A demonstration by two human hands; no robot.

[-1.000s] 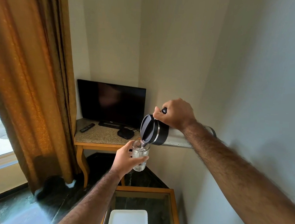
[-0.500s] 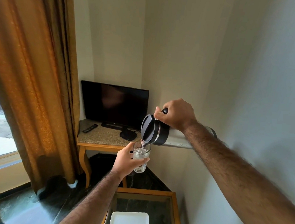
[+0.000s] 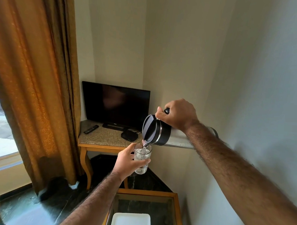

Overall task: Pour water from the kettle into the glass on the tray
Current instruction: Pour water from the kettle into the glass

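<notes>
Curtain [image 3: 35, 78] hangs at far left, beside the television [image 3: 115, 104] on the granite-topped table [image 3: 105, 137]. Left hand [image 3: 127, 161] grips the glass [image 3: 142, 158] in mid-air, thumb on the near side, fingers wrapped around the lower wall. Kettle [image 3: 156, 129] is tipped steeply, spout just above the glass rim, water running in. Right hand [image 3: 177, 114] is clenched around the kettle handle, above the body. Tray [image 3: 131, 223] lies empty on the glass-topped table [image 3: 174, 219] below.
</notes>
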